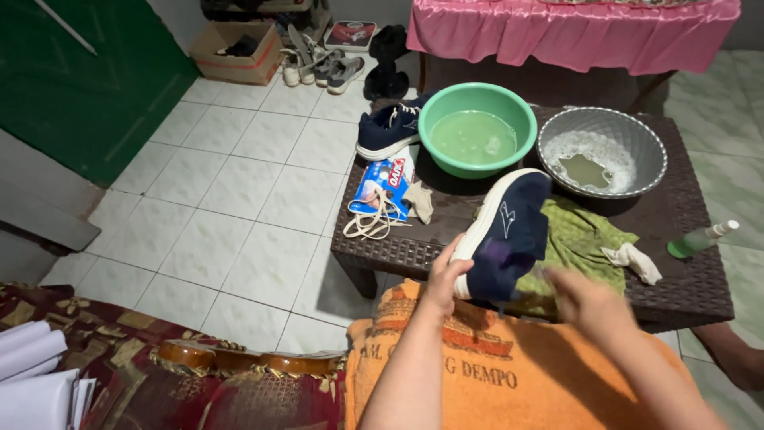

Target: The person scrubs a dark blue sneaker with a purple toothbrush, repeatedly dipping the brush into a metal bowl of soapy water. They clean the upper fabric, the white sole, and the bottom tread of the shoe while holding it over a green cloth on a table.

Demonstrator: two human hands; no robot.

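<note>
White floor tiles (239, 191) spread across the room, a green door (79, 87) on one side and a pink-draped table (573, 32) at the far end. Nearer stands a low dark wicker table (700, 279). On it sit a green basin (477, 131) of cloudy water, a grey metal bowl (602, 151) with suds, a second navy shoe (390, 129), a green cloth (581, 239), a detergent packet (384, 183) and loose white laces (370, 220). An orange towel (509, 374) lies over the person's lap. The left hand (444, 279) grips the heel end of a navy shoe (505, 235) by its white sole, fingers wrapped around it, holding it tilted above the table's front edge. The right hand (589, 302) is blurred just beside the shoe; whether it touches or holds anything, I cannot tell.
</note>
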